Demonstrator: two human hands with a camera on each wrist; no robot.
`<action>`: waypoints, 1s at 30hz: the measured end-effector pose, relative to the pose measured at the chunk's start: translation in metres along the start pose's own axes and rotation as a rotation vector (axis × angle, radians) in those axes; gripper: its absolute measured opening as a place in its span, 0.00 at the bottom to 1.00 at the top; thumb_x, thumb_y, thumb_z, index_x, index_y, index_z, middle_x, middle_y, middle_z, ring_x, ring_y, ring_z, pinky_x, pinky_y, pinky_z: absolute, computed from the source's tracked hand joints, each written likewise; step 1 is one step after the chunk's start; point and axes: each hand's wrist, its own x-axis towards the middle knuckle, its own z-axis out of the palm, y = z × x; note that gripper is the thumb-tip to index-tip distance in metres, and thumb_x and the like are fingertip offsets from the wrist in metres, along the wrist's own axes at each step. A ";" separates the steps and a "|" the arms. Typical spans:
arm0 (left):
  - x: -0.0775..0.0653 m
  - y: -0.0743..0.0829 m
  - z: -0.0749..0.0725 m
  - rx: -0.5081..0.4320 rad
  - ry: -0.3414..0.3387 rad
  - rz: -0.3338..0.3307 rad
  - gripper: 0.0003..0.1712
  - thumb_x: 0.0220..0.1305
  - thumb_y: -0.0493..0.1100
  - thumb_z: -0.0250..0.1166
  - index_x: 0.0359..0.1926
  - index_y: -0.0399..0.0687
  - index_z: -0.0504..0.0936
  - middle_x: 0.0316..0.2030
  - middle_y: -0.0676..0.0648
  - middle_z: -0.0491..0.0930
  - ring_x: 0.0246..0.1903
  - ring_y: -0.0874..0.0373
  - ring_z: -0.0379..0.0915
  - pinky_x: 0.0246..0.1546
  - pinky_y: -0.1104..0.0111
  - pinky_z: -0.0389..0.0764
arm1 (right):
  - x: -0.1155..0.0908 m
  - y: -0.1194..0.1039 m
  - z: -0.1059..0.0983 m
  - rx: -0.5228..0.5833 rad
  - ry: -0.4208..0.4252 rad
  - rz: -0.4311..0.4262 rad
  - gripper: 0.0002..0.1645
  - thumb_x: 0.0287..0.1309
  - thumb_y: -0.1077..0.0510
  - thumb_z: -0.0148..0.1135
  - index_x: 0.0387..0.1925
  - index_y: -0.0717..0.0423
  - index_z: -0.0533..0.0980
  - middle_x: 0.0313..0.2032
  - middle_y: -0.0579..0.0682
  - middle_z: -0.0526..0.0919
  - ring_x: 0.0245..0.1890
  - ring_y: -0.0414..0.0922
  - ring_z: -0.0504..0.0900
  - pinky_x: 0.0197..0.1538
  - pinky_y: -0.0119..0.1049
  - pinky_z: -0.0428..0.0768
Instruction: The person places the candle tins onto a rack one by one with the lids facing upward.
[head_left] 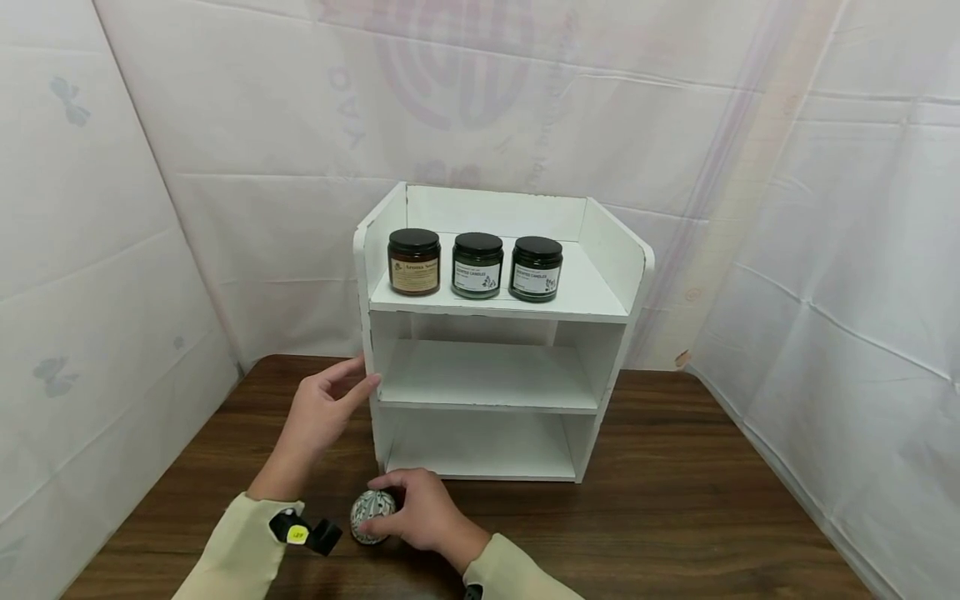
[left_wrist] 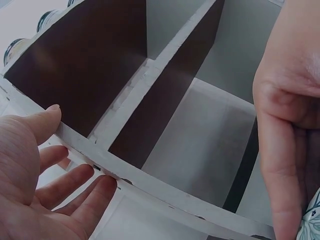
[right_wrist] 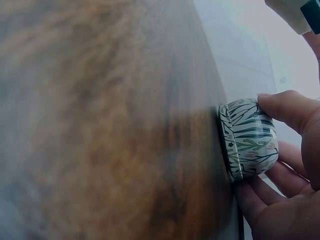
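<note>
A small round tin (head_left: 372,517) with a dark green and white leaf pattern stands on the table in front of the shelf's lower left corner. My right hand (head_left: 427,510) holds it between thumb and fingers; in the right wrist view the tin (right_wrist: 249,140) has a rimmed edge against the wood. With its thumb at the front edge and its fingers along the outer side, my left hand (head_left: 326,408) grips the left side panel of a white shelf (head_left: 491,375). The left wrist view shows this hand (left_wrist: 30,175) close to the panel's edge.
On the shelf's top level stand an amber candle jar (head_left: 414,262) with a tan label and two dark green candle jars (head_left: 477,267) with white labels. The two levels below show bare boards. The brown wooden table (head_left: 697,500) has white curtains (head_left: 285,250) around it.
</note>
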 end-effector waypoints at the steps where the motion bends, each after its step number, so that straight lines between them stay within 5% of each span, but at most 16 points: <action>1: 0.000 0.000 0.000 -0.004 -0.001 0.000 0.33 0.70 0.60 0.66 0.70 0.52 0.76 0.62 0.43 0.81 0.50 0.63 0.78 0.47 0.75 0.78 | 0.000 0.000 0.000 -0.015 -0.001 -0.003 0.28 0.49 0.50 0.82 0.52 0.52 0.86 0.47 0.37 0.88 0.48 0.28 0.79 0.52 0.25 0.77; 22: -0.002 0.002 0.000 -0.006 0.001 0.012 0.33 0.70 0.58 0.66 0.69 0.49 0.77 0.59 0.41 0.83 0.46 0.74 0.78 0.45 0.76 0.80 | 0.007 -0.008 -0.006 -0.083 -0.065 0.032 0.24 0.48 0.51 0.83 0.49 0.48 0.87 0.43 0.35 0.88 0.39 0.26 0.78 0.43 0.22 0.78; 30: -0.001 0.002 0.000 0.014 0.007 0.016 0.32 0.70 0.58 0.66 0.68 0.49 0.78 0.57 0.41 0.84 0.46 0.68 0.79 0.44 0.75 0.80 | 0.005 -0.013 -0.007 -0.080 -0.064 0.066 0.24 0.47 0.52 0.83 0.49 0.48 0.87 0.43 0.36 0.88 0.40 0.26 0.78 0.44 0.23 0.78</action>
